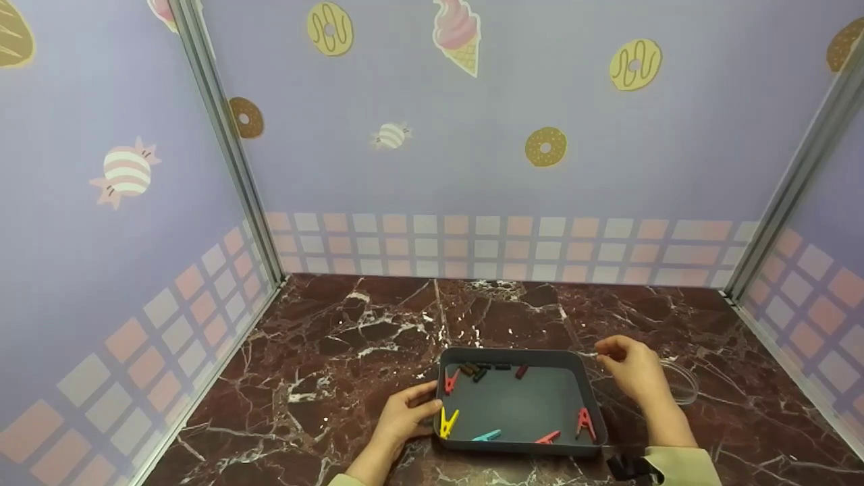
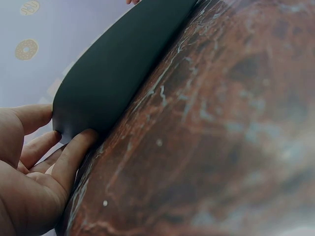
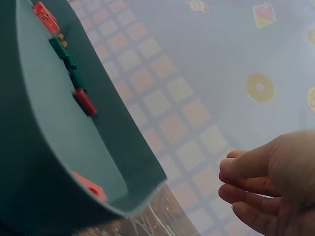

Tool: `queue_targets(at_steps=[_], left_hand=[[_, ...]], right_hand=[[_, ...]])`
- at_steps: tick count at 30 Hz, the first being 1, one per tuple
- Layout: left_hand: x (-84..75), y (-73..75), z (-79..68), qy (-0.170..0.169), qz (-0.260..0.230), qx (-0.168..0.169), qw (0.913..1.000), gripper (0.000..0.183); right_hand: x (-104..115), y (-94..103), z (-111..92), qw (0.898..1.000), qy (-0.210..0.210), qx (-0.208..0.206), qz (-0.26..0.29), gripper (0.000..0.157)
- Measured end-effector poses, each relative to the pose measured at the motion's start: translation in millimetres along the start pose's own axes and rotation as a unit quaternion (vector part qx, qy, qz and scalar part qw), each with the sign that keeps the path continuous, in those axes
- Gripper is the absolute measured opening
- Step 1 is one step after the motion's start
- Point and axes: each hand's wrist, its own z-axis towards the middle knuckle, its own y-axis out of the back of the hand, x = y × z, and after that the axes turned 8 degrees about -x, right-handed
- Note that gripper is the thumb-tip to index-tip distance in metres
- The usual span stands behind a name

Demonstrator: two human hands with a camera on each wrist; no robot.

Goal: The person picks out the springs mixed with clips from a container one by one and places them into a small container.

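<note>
A dark grey rectangular tray (image 1: 516, 449) stands on the marbled table. Fingertips and thumb of my left hand (image 1: 403, 417) touch its left outer wall, the fingers fairly straight. Past the tray's right side, my right hand (image 1: 634, 370) is raised with fingers loosely bent and nothing in them. Inside the tray lie a yellow clothespin (image 1: 447, 424), a blue clothespin (image 1: 487, 436) and several red ones, such as the red clothespin (image 1: 584, 424) at the right. Along the far wall are several small dark ridged pieces (image 1: 479, 374) and a dark red ridged piece (image 1: 522, 371).
A clear round dish or lid (image 1: 685, 385) lies on the table behind my right wrist, partly hidden by it. A black strap (image 1: 631, 467) shows at the right sleeve. Patterned panels (image 1: 418, 175) enclose the table (image 1: 351, 337) at the back and both sides.
</note>
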Motion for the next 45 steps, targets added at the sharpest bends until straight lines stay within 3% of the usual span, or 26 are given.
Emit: queue_targets(at_steps=[19, 30, 45], left_hand=[[-0.5, 0.9, 1.3, -0.008, 0.015, -0.006, 0.9998, 0.055], [0.1, 0.0, 1.6, -0.004, 0.018, -0.006, 0.9998, 0.054], [-0.1, 0.6, 0.2, -0.001, 0.016, -0.005, 0.9999, 0.054]], right_hand=[[26.9, -43.4, -4.5, 0.998, 0.043, 0.036, 0.026, 0.018], [43.2, -74.5, -3.0, 0.991, 0.101, 0.086, 0.004, 0.019], [46.7, -95.9, -1.2, 0.956, 0.249, 0.143, -0.057, 0.025]])
